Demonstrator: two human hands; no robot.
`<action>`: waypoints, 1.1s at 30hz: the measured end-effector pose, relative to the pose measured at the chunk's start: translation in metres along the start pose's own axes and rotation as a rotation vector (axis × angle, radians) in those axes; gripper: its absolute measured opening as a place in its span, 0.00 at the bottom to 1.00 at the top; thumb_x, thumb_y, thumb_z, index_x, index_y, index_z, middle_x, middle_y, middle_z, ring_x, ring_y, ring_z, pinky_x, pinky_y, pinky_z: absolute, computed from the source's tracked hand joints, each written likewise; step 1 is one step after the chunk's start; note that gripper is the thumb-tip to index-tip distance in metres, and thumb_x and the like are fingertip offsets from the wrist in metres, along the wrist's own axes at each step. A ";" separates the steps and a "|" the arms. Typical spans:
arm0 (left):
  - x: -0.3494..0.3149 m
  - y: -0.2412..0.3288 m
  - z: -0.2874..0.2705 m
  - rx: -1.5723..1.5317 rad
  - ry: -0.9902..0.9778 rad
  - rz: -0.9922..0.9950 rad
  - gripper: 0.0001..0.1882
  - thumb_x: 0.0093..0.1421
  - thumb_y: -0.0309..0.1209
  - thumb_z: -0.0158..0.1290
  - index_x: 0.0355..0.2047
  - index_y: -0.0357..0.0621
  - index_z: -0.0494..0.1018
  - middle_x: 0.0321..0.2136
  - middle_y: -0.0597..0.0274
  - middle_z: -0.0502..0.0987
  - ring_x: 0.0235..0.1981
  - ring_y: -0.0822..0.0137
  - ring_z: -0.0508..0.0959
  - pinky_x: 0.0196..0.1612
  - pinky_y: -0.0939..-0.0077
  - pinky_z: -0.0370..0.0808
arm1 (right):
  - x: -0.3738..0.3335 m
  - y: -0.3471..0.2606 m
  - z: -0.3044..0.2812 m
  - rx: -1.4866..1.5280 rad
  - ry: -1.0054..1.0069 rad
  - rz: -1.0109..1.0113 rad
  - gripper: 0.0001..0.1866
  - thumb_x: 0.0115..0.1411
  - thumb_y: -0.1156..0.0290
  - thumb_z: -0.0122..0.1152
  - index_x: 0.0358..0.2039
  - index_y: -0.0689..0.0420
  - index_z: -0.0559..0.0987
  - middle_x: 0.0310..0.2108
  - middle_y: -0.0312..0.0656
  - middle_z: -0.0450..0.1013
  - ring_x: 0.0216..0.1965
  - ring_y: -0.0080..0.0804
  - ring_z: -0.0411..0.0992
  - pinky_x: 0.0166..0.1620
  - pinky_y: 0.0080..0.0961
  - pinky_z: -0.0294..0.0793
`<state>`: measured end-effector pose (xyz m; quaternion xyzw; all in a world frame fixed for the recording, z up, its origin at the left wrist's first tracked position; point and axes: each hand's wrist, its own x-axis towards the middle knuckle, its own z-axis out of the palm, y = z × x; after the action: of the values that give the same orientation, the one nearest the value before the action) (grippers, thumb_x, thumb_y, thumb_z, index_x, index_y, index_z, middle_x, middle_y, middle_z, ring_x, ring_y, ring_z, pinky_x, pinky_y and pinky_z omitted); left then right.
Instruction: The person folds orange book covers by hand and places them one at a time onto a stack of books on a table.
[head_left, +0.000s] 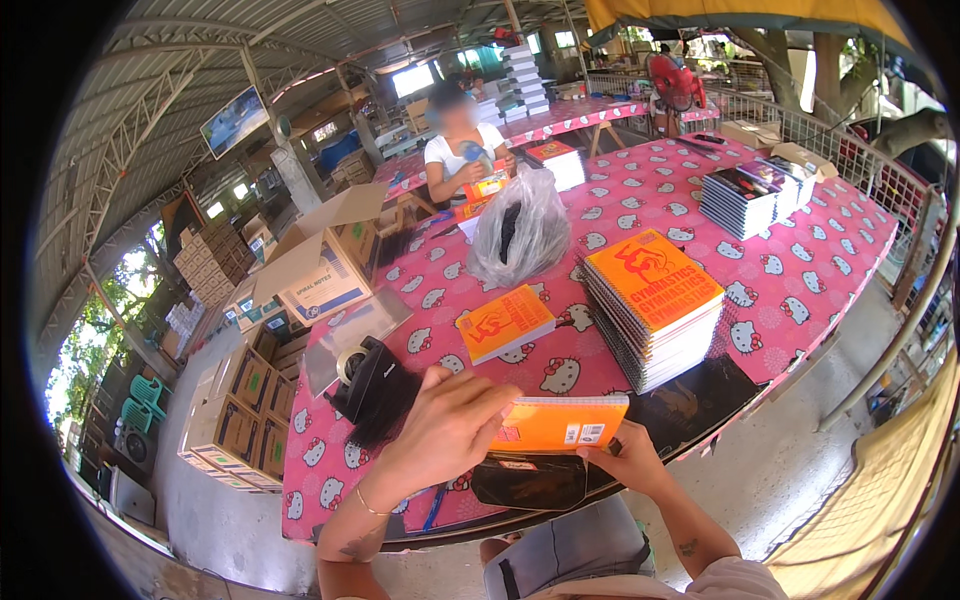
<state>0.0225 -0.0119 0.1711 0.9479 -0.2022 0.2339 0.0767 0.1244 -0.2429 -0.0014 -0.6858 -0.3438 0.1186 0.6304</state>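
An orange notebook (560, 420) is tilted up on edge in front of me, its page edges along the top and a white label near its right end. My left hand (445, 425) grips its left end with bent fingers. My right hand (630, 455) pinches its lower right corner between thumb and fingers. Beneath the notebook lies a dark flat pouch or board (530, 485). Beyond it lies another orange notebook (505, 322), flat on the table. To the right stands a tall stack of spiral-bound orange notebooks (655, 300).
A black tape dispenser (370, 380) stands left of my left hand, beside dark thin strands (390, 415). A blue pen (434, 508) lies near the table's front edge. Farther off are a clear plastic bag (520, 235), dark-covered books (740, 200), cardboard boxes (240, 410) and a seated person (460, 150).
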 end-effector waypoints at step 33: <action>-0.228 -0.221 0.165 0.673 0.014 -0.757 0.13 0.61 0.39 0.61 0.35 0.41 0.77 0.36 0.52 0.76 0.40 0.49 0.78 0.43 0.56 0.79 | 0.040 0.062 0.023 0.126 0.034 -0.164 0.26 0.60 0.67 0.74 0.54 0.62 0.74 0.45 0.46 0.80 0.50 0.37 0.78 0.55 0.30 0.73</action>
<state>-0.0012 0.2279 -0.0935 0.9254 0.2428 0.2482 -0.1520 0.1598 -0.1987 -0.0529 -0.6161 -0.3800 0.0762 0.6857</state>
